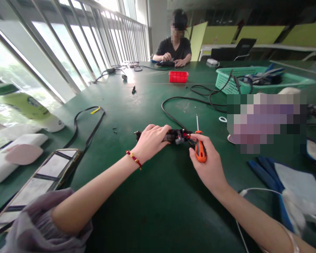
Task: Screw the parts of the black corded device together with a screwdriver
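Note:
A black corded device point(177, 135) with exposed inner parts lies across the green table point(147, 196) in front of me. My left hand point(154, 138), a red beaded bracelet at its wrist, is closed over the left part of the device. In my right hand point(209, 163) is a screwdriver point(201, 151) with an orange and black handle, its shaft pointing away from me. The thumb and forefinger of that hand are at the device's right end, near some red parts; the exact contact is too small to tell. A few small screws point(114, 130) lie left of the device.
On the left are a bottle point(33, 107), a white case point(18, 154) and a phone point(39, 186) with a strap. A red basket point(178, 77) and a green basket point(263, 89) stand farther back. Gloves point(281, 186) lie right. A person point(175, 45) works opposite.

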`<state>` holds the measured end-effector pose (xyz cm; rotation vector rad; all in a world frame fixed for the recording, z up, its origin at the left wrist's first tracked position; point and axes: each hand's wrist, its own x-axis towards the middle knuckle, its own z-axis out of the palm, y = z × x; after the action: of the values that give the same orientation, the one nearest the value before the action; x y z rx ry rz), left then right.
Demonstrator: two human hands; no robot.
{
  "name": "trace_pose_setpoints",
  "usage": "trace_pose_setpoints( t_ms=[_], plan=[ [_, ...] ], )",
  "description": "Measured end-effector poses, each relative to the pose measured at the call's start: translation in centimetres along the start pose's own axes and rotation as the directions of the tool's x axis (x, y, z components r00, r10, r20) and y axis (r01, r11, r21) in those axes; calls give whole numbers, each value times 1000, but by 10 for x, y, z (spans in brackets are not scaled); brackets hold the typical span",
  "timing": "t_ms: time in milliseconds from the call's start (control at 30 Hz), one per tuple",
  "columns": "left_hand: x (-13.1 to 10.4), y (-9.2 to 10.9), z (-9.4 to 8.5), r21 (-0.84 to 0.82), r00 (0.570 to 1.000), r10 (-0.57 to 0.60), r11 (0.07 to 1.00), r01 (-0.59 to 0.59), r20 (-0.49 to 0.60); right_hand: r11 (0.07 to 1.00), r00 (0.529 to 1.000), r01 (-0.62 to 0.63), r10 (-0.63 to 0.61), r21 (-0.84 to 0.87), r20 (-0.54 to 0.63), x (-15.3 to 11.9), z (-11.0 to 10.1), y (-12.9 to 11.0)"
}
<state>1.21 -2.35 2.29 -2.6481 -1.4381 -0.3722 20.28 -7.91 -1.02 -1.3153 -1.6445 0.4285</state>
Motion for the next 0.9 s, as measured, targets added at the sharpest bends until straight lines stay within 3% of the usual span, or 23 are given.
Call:
trace_pose_setpoints(
  t_ms=[100,200,300,367,467,500,600,733,900],
  plan=[
    [8,0,18,12,995,39,999,-38,-97,999,998,-35,36,-34,46,1,1,0],
    [12,-11,19,37,992,6,999,-1,-125,997,991,-61,66,-46,114,1,2,-1],
    [11,-33,2,47,995,-88,995,90,-41,994,981,-71,85,-84,172,1,1,-2],
    [4,-56,-16,91,975,-222,970,223,-24,990,976,-83,103,-110,191,2,0,-2],
    [-14,-97,-41,220,870,-488,858,464,70,988,975,-86,110,-127,195,2,-1,0],
    [-22,-109,-45,270,842,-526,834,481,123,988,975,-83,107,-130,194,2,-1,0],
    [-45,-135,-46,269,832,-512,850,454,213,988,976,-80,105,-132,192,2,0,0],
    [-60,-136,-33,254,858,-435,893,372,272,989,977,-86,108,-121,186,3,0,0],
    [-55,-103,-31,435,848,-476,831,347,234,988,972,-98,122,-120,203,3,-1,1]
  ],
)
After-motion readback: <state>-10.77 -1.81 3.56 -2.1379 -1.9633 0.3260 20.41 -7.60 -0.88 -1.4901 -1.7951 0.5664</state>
